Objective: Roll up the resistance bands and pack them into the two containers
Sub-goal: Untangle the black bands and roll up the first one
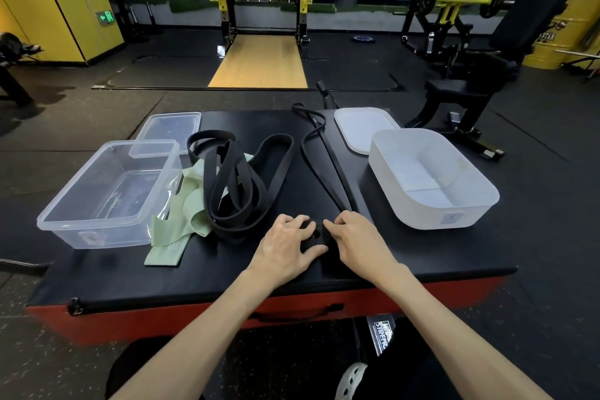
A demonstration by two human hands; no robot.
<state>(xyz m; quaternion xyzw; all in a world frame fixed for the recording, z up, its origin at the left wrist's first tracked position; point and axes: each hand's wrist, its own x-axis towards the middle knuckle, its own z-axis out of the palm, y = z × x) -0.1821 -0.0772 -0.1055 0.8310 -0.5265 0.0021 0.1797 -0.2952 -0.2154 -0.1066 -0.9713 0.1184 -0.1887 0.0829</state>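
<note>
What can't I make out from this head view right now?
- Rolled black band coil: mostly covered by the left hand and right hand.
- Pale green flat band: partly under the heap of black loop bands.
- Label on the white plastic container: too small to read.

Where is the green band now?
Head view, left of centre on the black pad: the green band lies crumpled between the clear container and the pile of black bands, partly under them.
</note>
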